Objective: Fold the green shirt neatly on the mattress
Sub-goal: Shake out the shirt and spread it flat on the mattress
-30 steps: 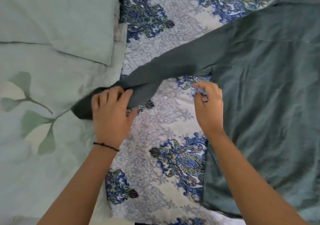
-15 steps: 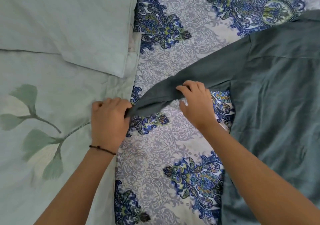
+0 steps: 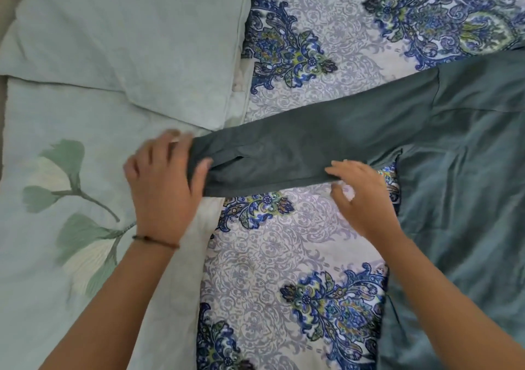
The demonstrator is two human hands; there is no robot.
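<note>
Left hand (image 3: 163, 190): the cuff end of the sleeve (image 3: 298, 153) is gripped, thumb on top, fingers curled behind the fabric.
Right hand (image 3: 360, 196): fingers are spread and loosely bent, tips laid on the sleeve's lower edge near the armpit; nothing is clasped.
Green shirt (image 3: 468, 184): spread at right on the patterned bedsheet (image 3: 284, 241), sleeve stretched leftward.
Pillow (image 3: 127, 42): lies farther back, at left.
Writing: none can be read.

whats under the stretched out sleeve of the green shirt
The sleeve lies on the blue floral bedsheet, and its cuff end reaches the pale green leaf-print cover, where the left hand grips it. Whatever lies directly beneath the fabric is hidden.
</note>
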